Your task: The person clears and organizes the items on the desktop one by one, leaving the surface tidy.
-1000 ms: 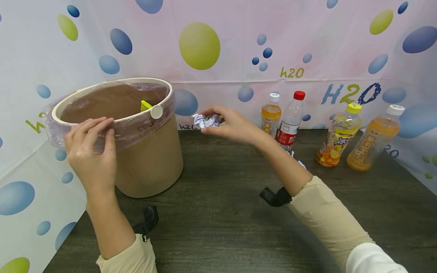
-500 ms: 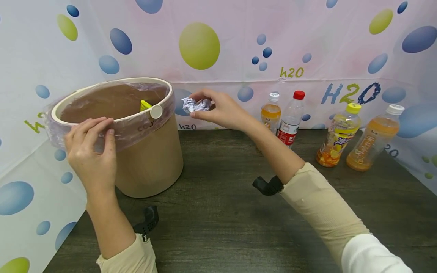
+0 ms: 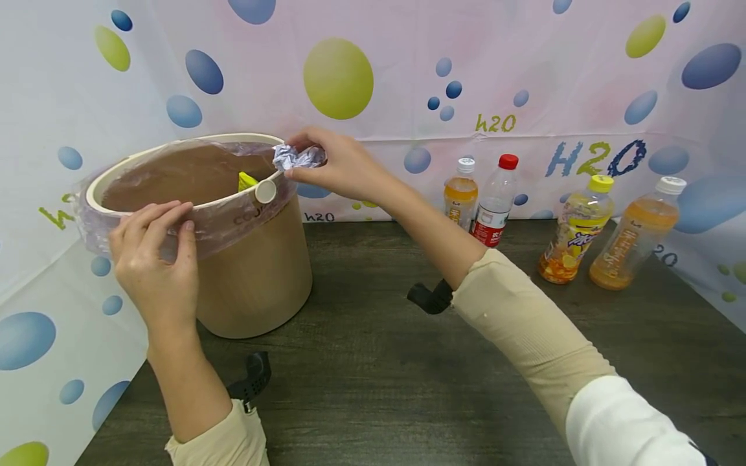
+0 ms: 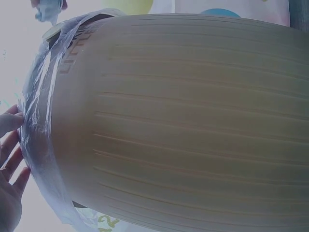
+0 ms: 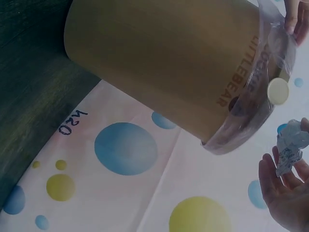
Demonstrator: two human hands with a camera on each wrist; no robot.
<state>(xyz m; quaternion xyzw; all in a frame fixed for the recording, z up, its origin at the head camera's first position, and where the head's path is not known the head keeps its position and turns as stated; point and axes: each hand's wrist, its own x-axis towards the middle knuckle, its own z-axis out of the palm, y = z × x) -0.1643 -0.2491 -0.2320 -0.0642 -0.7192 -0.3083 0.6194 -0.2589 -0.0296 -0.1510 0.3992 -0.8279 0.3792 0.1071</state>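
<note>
In the head view a tan trash can (image 3: 256, 278) with a cream rim stands at the left, a clear plastic liner (image 3: 218, 234) folded over its edge. My left hand (image 3: 154, 265) rests its fingertips on the near side of the rim, over the liner; the left wrist view shows these fingers (image 4: 13, 162) spread along it. My right hand (image 3: 344, 167) pinches a crumpled paper ball (image 3: 299, 157) between thumb and fingers, level with the rim's right side and overlapping it in the head view. Inside the can, something yellow (image 3: 247, 180) shows near the right wall.
On the dark wooden table (image 3: 361, 388), toward the right, stand a small orange drink bottle (image 3: 460, 197), a red-capped bottle (image 3: 494, 207), a yellow-capped bottle (image 3: 574, 236) and a white-capped orange drink bottle (image 3: 635, 236). A dotted cloth (image 3: 402, 58) hangs behind.
My right hand has carried the paper ball left and upward, from beside the trash can up to its rim. The left hand has stayed in place.
</note>
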